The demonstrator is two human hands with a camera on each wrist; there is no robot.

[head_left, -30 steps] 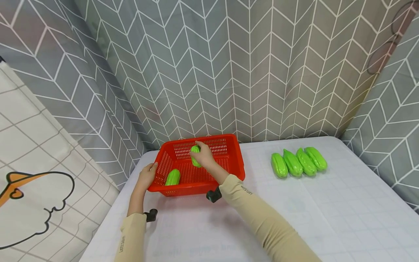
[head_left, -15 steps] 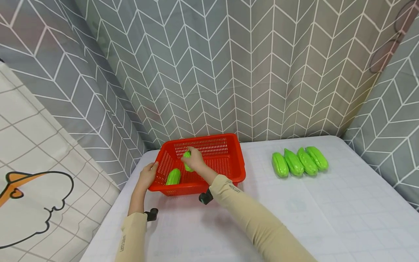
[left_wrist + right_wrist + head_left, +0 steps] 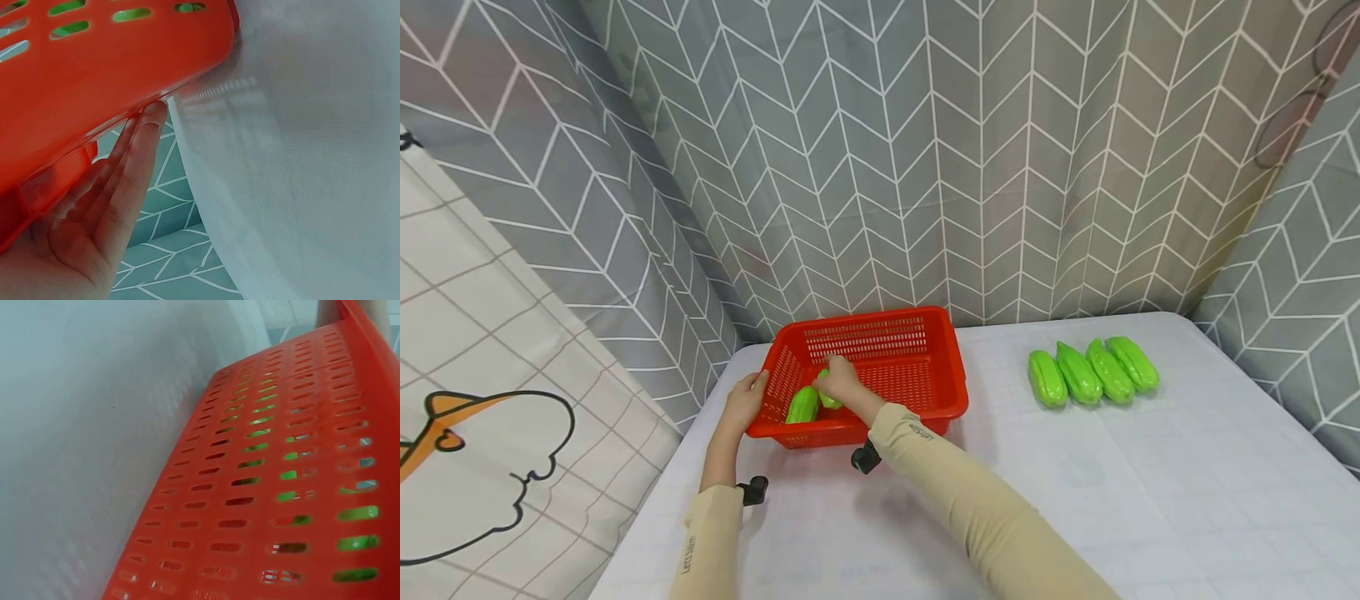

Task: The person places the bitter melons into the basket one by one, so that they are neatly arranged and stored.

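My left hand (image 3: 745, 402) holds the left end of the red plastic basket (image 3: 957, 367). In the left wrist view, the fingers (image 3: 128, 178) lie nearly straight against the basket's outer wall below the rim. Inside the basket, my right hand (image 3: 844, 385) grips a glossy green ridged gourd (image 3: 827, 400), partly hidden by the hand. Close on its left, a second green gourd (image 3: 802, 406) lies at the basket's left end. Only the slotted basket wall (image 3: 250, 481) shows in the right wrist view, with green behind its slots; the right hand is out of sight there.
Several similar green gourds (image 3: 1093, 372) lie side by side on the white-covered table (image 3: 1075, 492), right of the basket. A grey patterned curtain (image 3: 880, 167) hangs close behind the table's back edge. Each wrist bears a small black camera (image 3: 866, 457).
My right hand has moved left and lower inside the basket with its gourd, coming beside the other one. The left hand stays at the basket's left end.
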